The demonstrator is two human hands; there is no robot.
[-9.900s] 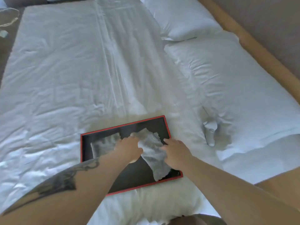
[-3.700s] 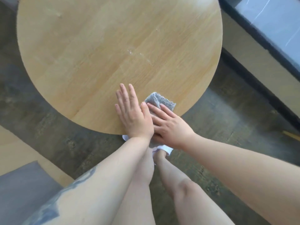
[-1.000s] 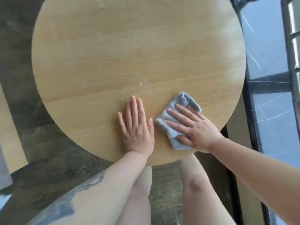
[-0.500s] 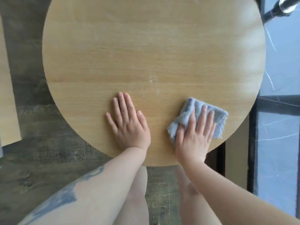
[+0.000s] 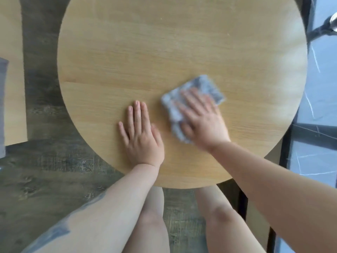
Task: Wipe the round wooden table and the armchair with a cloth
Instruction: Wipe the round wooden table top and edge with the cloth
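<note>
One round wooden table [image 5: 164, 52], one grey cloth [image 5: 175, 110], and two hands: left hand [image 5: 142, 137], right hand [image 5: 204, 119].

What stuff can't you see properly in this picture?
- Table: its far rim is cut off by the top edge of the head view, and its legs are hidden under the top.
- Cloth: blurred, and the right hand covers its middle.
- Wood under the left hand: hidden by the flat palm.
- Armchair: not clearly in view.
</note>
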